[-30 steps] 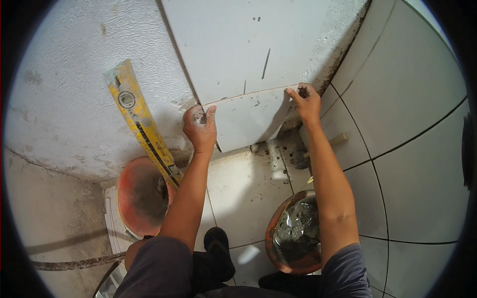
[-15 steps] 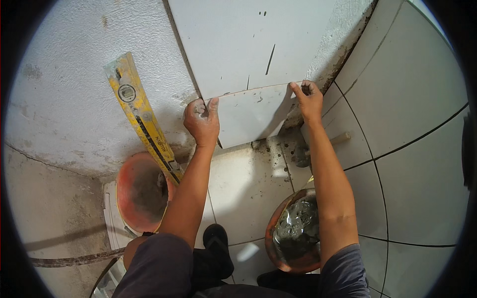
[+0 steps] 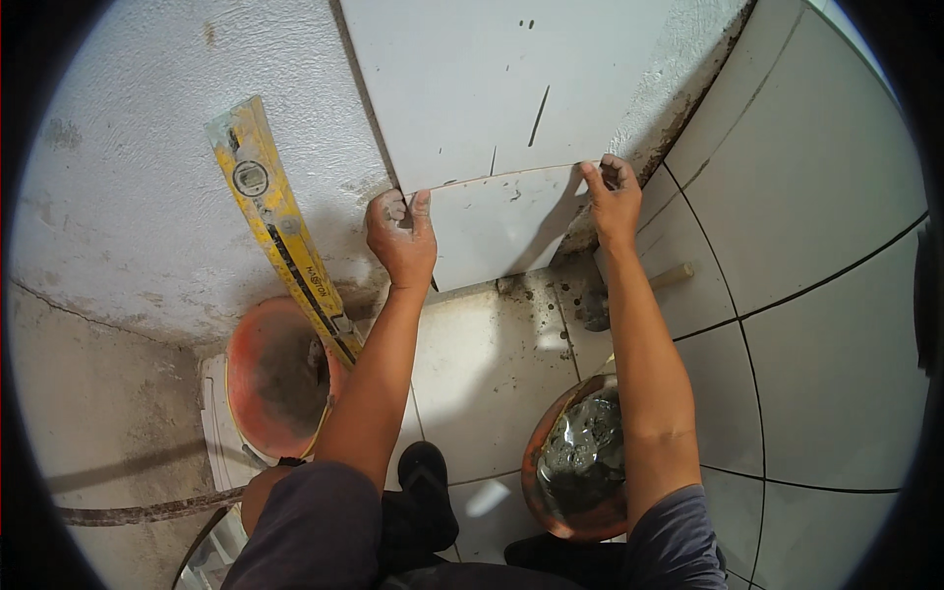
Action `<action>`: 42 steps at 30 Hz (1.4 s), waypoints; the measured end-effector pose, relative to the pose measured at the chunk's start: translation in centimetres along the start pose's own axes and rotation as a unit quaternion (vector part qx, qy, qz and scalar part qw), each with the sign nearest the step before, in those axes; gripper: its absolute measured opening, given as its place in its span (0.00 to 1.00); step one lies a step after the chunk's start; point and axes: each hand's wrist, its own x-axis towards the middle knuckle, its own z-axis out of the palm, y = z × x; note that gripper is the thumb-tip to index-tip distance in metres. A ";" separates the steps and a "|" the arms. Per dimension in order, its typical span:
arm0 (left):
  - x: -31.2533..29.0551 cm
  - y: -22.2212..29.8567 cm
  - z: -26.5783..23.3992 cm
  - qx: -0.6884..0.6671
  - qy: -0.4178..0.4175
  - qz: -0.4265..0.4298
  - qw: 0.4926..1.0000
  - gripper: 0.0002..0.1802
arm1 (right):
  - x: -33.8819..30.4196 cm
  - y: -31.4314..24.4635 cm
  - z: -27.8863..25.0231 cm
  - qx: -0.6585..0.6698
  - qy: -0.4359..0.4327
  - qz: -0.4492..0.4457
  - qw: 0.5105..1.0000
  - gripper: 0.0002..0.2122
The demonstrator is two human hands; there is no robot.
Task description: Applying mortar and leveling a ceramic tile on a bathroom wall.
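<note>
Both my hands are at the seam between two white tiles on the wall in front of me. My left hand (image 3: 401, 241) is closed at the left end of the seam, its thumb on the front of the lower white tile (image 3: 492, 231) and its fingers curled by the edge. At the right end, my right hand (image 3: 615, 202) pinches the same tile's upper corner between thumb and bent fingers. Above the seam, the upper white tile (image 3: 472, 88) bears dark streaks and spots. Greyish dust coats my fingers.
A yellow spirit level (image 3: 285, 231) leans by an orange bucket (image 3: 251, 413) at left. Another bucket (image 3: 536, 472) with wet grey mortar stands below my right forearm. A wooden-handled tool (image 3: 674, 275) lies by the right wall (image 3: 826, 383), which is tiled.
Both hands keep their grip at the seam and the tiles stay in place. The whole view has shifted only slightly.
</note>
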 end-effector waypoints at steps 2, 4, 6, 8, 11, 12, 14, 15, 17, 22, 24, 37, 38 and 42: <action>0.0 0.0 0.2 -0.065 0.011 0.013 0.998 0.16 | 0.2 -0.2 -0.4 0.064 0.005 -0.001 0.998 0.18; 0.2 -0.3 0.2 -0.063 0.010 0.021 0.998 0.16 | 0.5 -0.7 -0.6 0.058 -0.018 0.008 0.998 0.18; 0.1 -0.8 0.1 -0.061 0.008 0.028 0.998 0.16 | 0.7 -0.9 -0.6 0.051 -0.040 0.019 0.998 0.17; 0.1 -0.7 0.1 -0.064 0.008 0.023 0.998 0.16 | 1.0 -0.8 -0.8 0.087 -0.067 0.020 0.994 0.15; -0.1 -0.3 0.2 -0.076 0.010 -0.003 0.997 0.16 | 1.4 -0.7 -1.2 0.074 -0.081 0.024 0.994 0.14; -0.1 -0.3 0.3 -0.076 0.009 -0.004 0.997 0.16 | 1.5 -0.7 -1.3 0.073 -0.081 0.025 0.994 0.14; 0.1 -0.3 0.2 -0.046 0.026 0.037 0.998 0.13 | 1.6 -0.6 -1.3 0.065 -0.090 0.016 0.994 0.13; 0.1 -0.3 0.2 -0.045 0.026 0.037 0.998 0.13 | 1.6 -0.6 -1.3 0.065 -0.090 0.016 0.994 0.13; 0.2 -0.3 0.3 -0.024 0.030 0.050 0.998 0.13 | 1.8 -0.8 -1.4 0.051 -0.093 0.010 0.994 0.13; 0.3 -0.4 0.2 -0.078 0.023 0.014 0.997 0.14 | 1.6 -1.2 -1.3 0.055 -0.101 0.014 0.993 0.13; 0.2 0.1 0.1 -0.093 0.033 0.013 0.995 0.14 | 1.3 -0.9 -1.4 0.049 -0.097 0.011 0.994 0.13; 0.4 0.4 -0.4 -0.089 0.039 0.006 0.995 0.16 | 0.2 -0.9 -0.9 0.106 -0.056 0.032 0.992 0.15; 0.4 0.5 -0.4 -0.074 0.033 0.012 0.997 0.16 | 0.2 -0.8 -0.8 0.091 -0.048 0.031 0.994 0.15; 0.6 0.5 -0.7 -0.053 0.031 0.017 0.998 0.16 | 0.1 -1.0 -0.3 0.054 -0.036 0.025 0.998 0.17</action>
